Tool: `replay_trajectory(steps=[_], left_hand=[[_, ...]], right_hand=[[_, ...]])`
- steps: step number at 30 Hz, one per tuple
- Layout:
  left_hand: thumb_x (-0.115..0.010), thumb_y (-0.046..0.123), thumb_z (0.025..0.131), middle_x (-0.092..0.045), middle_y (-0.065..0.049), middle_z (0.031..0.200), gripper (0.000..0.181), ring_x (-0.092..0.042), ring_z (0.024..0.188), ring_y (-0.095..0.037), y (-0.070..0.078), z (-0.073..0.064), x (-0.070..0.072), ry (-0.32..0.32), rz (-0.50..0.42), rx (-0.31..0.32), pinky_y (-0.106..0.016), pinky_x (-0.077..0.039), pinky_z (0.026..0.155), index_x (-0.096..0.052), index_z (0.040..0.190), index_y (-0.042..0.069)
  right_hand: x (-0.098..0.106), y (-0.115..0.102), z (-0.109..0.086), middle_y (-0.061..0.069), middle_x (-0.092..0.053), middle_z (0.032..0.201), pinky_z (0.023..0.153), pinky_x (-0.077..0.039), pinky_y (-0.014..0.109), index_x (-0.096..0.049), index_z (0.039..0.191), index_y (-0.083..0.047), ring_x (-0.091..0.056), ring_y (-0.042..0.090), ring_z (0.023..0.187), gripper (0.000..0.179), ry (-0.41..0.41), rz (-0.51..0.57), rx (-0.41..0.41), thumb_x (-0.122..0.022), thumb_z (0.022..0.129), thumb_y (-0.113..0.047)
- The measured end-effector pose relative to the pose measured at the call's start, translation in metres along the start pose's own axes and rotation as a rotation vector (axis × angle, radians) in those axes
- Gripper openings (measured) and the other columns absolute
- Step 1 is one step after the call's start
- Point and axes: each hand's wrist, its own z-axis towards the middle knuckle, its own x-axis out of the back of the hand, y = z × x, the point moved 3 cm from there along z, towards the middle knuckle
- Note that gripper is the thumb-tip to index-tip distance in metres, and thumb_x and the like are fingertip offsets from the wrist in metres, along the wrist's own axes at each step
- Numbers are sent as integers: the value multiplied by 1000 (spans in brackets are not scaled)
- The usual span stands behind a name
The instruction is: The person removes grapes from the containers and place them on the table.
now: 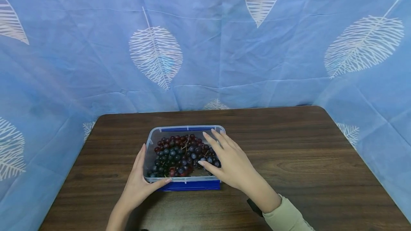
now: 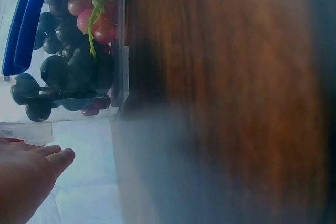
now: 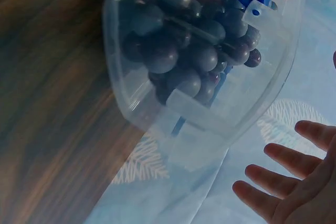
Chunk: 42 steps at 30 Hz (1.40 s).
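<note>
Pale sleeve cloth (image 1: 287, 214) comes closest to my head feed, near and to the right of the clear plastic box (image 1: 189, 179), with a dark band (image 1: 255, 208) at its cuff. From there I follow the forearm to the right hand (image 1: 232, 163), which reaches over the right side of the box. Its fingers are spread apart with the thumb held away from them, and a ring (image 1: 218, 142) sits on one finger. My right wrist feed shows a gap between those fingertips and the box wall.

At the near left corner of the box I have the left hand (image 1: 141, 183). Its fingers lie straight along the left wall, close together, while the thumb stretches away from them across the near rim; how firmly they press, I cannot tell.

Inside the box I see the grapes (image 1: 179, 156), dark ones mixed with red, the reds mostly toward the far wall. A green stem (image 2: 97, 9) shows among them through the wall in my left wrist feed. One blue flap (image 1: 191, 185) runs along the near side of the box, with blue also along the far side.

Under the box I see a brown wooden table (image 1: 305, 159); beyond it hangs a blue backdrop (image 1: 208, 56) printed with white leaves.
</note>
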Motion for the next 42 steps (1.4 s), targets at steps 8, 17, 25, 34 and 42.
replay_trajectory(steps=[8, 17, 25, 34, 42], left_hand=[[-95, 42, 77, -2, -26, 175, 140, -10, 157, -57, 4, 1, 1, -5, 50, -48, -85, -21, 112, 5, 171, 14], [-95, 41, 78, -1, -26, 175, 140, -9, 157, -57, 5, 2, 0, 1, 61, -66, -84, -20, 114, 4, 171, 10], [-95, 39, 79, -1, -25, 176, 138, -9, 157, -58, 5, 1, 0, -1, 41, -65, -85, -19, 113, 4, 171, 11], [-94, 39, 80, 1, -22, 176, 137, -8, 158, -55, 4, 2, -2, -3, 28, -71, -83, -20, 114, 5, 171, 12], [-94, 38, 81, 2, -24, 176, 137, -8, 158, -55, 3, 1, -2, 0, 26, -78, -82, -22, 115, 6, 171, 12]], right_hand=[[-4, -11, 29, 21, -36, 168, 118, -41, 62, -35, 167, -15, -35, 43, 155, 74, -65, 24, 69, -60, 107, -49], [-15, -25, 57, 18, -40, 167, 118, -43, 55, -39, 165, -13, -41, 38, 153, 70, -156, -4, 95, -59, 108, -47], [-32, -43, 69, 14, -47, 163, 118, -45, 47, -46, 161, -13, -47, 33, 150, 67, -230, -57, 179, -66, 105, -44], [-53, -71, 81, 4, -52, 160, 122, -40, 36, -52, 157, -16, -47, 23, 150, 65, -298, -263, 358, -74, 100, -39], [-67, -89, 85, -4, -53, 159, 121, -39, 28, -53, 157, -22, -48, 14, 148, 67, -355, -408, 431, -76, 98, -41]])
